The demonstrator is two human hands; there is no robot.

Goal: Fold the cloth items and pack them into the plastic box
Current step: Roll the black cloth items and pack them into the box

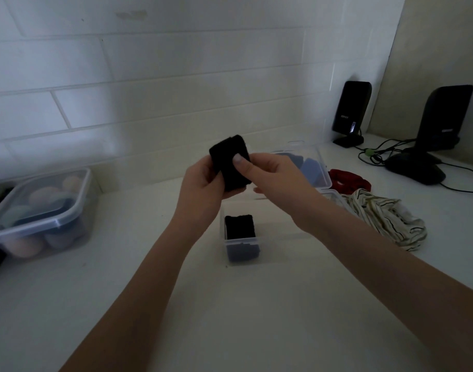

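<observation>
A small folded black cloth (231, 163) is held up above the table by both hands. My left hand (200, 183) cups it from below and behind. My right hand (267, 170) pinches its front with the thumb on top. Directly below stands a small clear plastic box (240, 241), open, with a folded black cloth (239, 226) standing inside and something dark blue beneath it. A striped cream cloth (385, 216) lies crumpled on the table to the right, and a red cloth (348, 181) lies behind it.
A second clear box (320, 170) with blue items sits behind my right hand. A lidded plastic container (42, 210) of rounded pastel objects stands at the left. Two black speakers (351, 111) (442, 122), a black mouse (415, 167) and cables occupy the back right, against the tiled wall.
</observation>
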